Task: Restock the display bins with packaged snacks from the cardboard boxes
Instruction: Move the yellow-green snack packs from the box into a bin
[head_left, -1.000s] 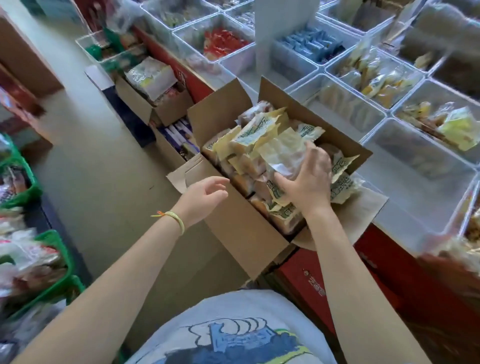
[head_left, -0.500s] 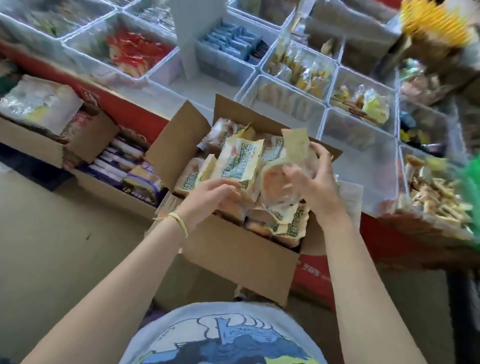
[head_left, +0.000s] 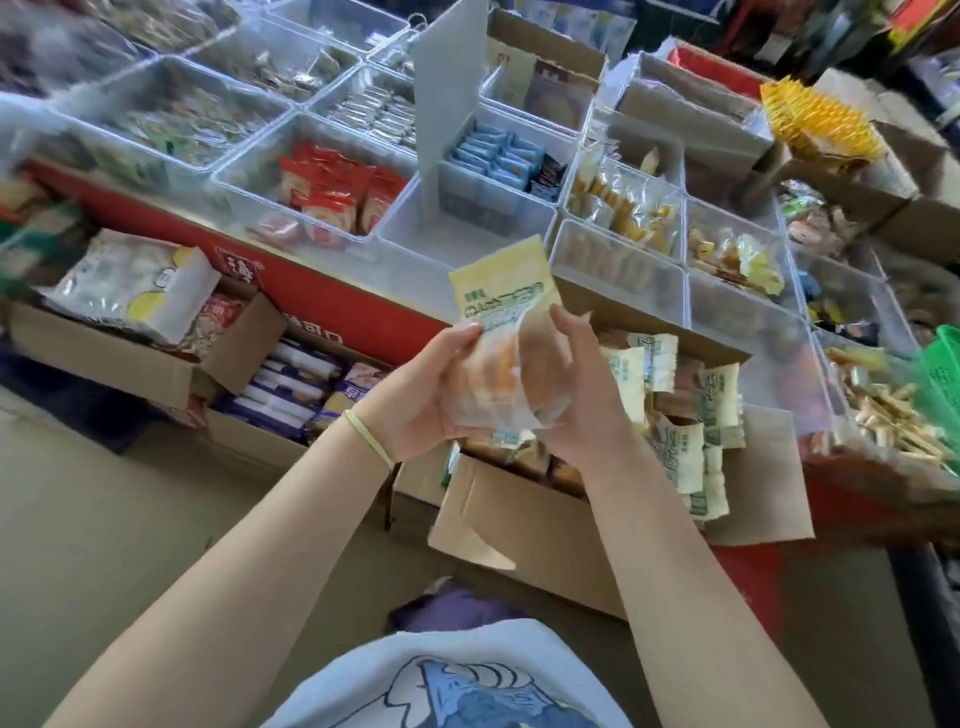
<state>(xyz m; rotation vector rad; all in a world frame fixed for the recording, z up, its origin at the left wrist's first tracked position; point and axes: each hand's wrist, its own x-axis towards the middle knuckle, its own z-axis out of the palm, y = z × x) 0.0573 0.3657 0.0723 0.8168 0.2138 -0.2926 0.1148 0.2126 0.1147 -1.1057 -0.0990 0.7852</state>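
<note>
head: snack pack (head_left: 506, 364) between both hands' fingers (head_left: 460, 332)

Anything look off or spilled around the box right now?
Nothing spilled. Several packets hang over the right edge of the open box, not lying flat. Both hands hold one packet above it.

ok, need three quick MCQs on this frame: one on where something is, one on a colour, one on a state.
1. Where is the open cardboard box of snacks?
A. under the person's hands, against the display
B. on top of the bins
C. behind the white divider

2. What colour are the packets in the bin left of the white divider?
A. blue
B. red
C. green

3. How is the held snack pack carried?
A. left hand only
B. lying in the box
C. both hands grip it

Key: 1 A, box sits below the hands; 2 B, red wrappers; 3 C, left hand and right hand curl round it.
</note>
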